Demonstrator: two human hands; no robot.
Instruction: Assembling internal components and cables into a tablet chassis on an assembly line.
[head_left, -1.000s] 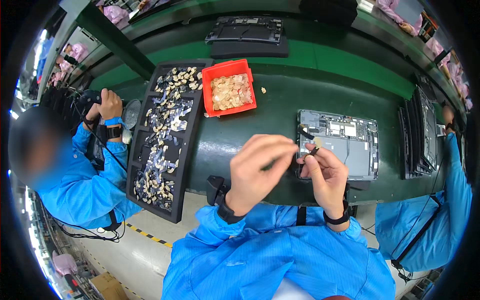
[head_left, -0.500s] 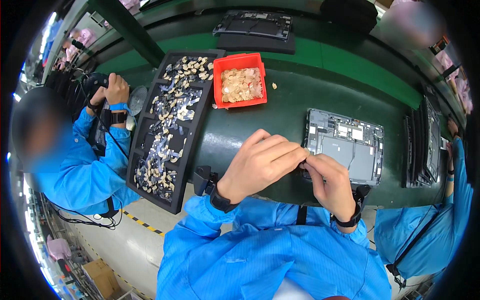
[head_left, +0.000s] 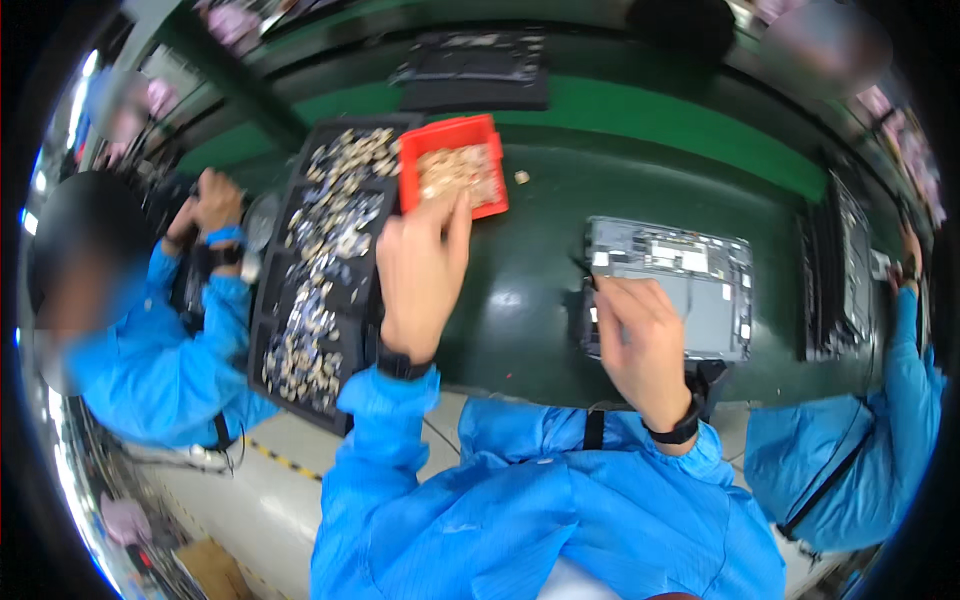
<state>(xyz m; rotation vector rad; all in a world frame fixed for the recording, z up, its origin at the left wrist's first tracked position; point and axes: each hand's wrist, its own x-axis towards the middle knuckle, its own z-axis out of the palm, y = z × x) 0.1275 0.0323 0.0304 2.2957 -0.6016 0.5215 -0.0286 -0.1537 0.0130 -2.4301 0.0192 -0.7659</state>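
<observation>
Between the two hands lies bare green counter point(head_left: 520, 240), with one loose pale piece point(head_left: 521, 177) just right of the red bin point(head_left: 409, 180). Left of the bin a long black tray point(head_left: 318, 412) of small dark-and-pale parts hems in that side. On the far side, a dark device point(head_left: 475, 60) rests on a black pad point(head_left: 475, 93); upright dark panels point(head_left: 830, 280) crowd the right end. Co-workers in blue sit left and right, elbows close to the counter.

The person's left hand point(head_left: 425, 275) reaches over the bin's near edge, its fingers drawn in toward the thumb, covering some of the pale pieces point(head_left: 440, 175); it's too smeared to tell whether they pinch anything. The right hand point(head_left: 645, 340) bends over the near left corner of the opened flat device point(head_left: 705, 305), hiding part of it. Its fingers gather toward the thumb beside a thin dark strip point(head_left: 582, 275), but I can't tell whether they grip it. The tray's parts blur together, and a dark bulk point(head_left: 685, 28) at the far edge is unreadable.
</observation>
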